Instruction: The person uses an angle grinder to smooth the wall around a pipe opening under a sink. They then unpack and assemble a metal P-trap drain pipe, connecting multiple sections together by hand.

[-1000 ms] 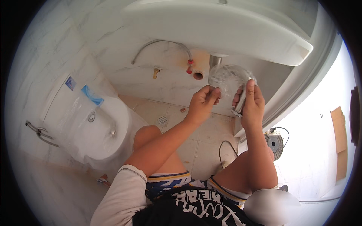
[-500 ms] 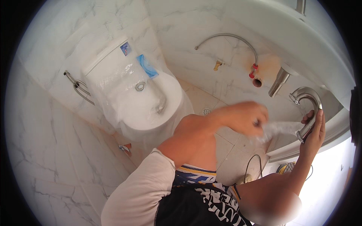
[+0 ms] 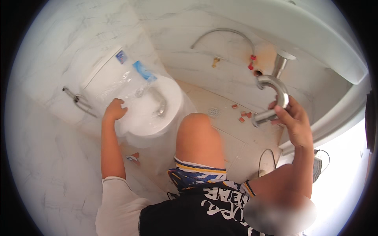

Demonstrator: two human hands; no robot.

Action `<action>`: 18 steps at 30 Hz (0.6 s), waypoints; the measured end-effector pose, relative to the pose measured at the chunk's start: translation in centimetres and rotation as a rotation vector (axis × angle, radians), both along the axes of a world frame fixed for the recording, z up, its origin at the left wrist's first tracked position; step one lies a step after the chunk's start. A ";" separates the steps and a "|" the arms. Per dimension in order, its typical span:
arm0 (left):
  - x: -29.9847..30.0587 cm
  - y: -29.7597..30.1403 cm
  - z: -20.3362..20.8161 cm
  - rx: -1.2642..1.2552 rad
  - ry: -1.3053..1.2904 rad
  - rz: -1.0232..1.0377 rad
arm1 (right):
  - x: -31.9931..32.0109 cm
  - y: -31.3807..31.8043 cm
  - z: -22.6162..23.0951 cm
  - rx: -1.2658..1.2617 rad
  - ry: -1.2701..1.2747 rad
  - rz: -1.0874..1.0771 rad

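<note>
A chrome U-shaped trap pipe (image 3: 281, 88) is held up under the basin by my right hand (image 3: 297, 118), its fingers wrapped round the lower leg. My left hand (image 3: 115, 109) hovers over the left side of the plastic-covered toilet (image 3: 136, 128), open, fingers apart and slightly bent, with nothing visible in it. Another short, bent chrome pipe (image 3: 159, 104) lies on the toilet lid. Behind the held trap, a straight chrome drain tube (image 3: 280, 65) hangs from the basin (image 3: 315, 43). A round wall drain opening (image 3: 258, 73) shows just above the trap's upper end.
On the wall are a braided hose (image 3: 224, 30) with red fittings (image 3: 252, 61) and a brass valve (image 3: 215, 61). Broken reddish pieces (image 3: 244, 115) lie on the floor beside a floor drain (image 3: 213, 113). Left of the toilet hangs a sprayer hose (image 3: 80, 101). My knee (image 3: 199, 131) is between both hands.
My left hand has swung from near the trap across to the toilet. The clear plastic stretched between my hands is gone from the trap. My right hand has carried the trap left.
</note>
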State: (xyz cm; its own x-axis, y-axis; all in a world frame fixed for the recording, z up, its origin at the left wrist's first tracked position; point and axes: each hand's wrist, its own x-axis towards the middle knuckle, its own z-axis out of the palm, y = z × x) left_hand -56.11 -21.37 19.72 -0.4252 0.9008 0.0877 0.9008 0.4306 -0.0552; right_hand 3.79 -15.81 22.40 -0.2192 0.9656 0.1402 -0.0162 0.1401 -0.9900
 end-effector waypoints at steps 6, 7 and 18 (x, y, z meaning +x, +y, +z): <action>9.2 3.3 3.9 0.687 0.049 -0.272 | 1.1 3.3 -3.4 -0.038 -0.036 -0.031; 12.5 4.3 4.0 0.812 -0.039 -0.428 | 1.1 3.7 -4.1 -0.064 -0.019 -0.034; 36.3 12.8 -2.2 -0.008 -1.520 -0.682 | -1.9 4.9 -10.0 -0.366 0.401 -0.093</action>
